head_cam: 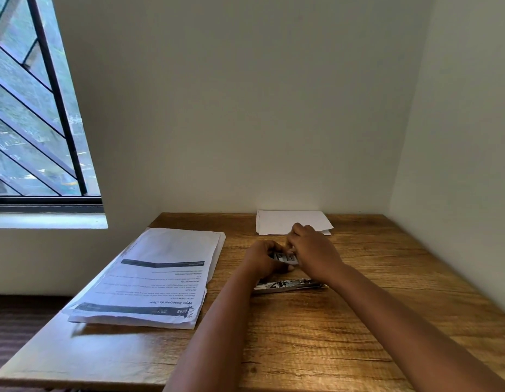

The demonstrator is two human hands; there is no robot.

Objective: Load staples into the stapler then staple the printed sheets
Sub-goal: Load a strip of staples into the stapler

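A metal stapler point(288, 285) lies flat on the wooden table point(302, 335), swung open, just nearer me than my hands. Both hands meet above it over a small grey-and-white staple box point(285, 257). My left hand point(264, 257) grips the box's left end. My right hand point(313, 250) covers its right end with fingertips pinched at the box; whether staples are between them is hidden. A stack of printed sheets point(158, 275) lies at the left, text facing away from me.
A second, blank-looking pile of white paper point(290, 220) rests against the back wall behind my hands. Walls close the table at the back and right. A barred window point(33, 108) is at the left, beyond the table's left edge.
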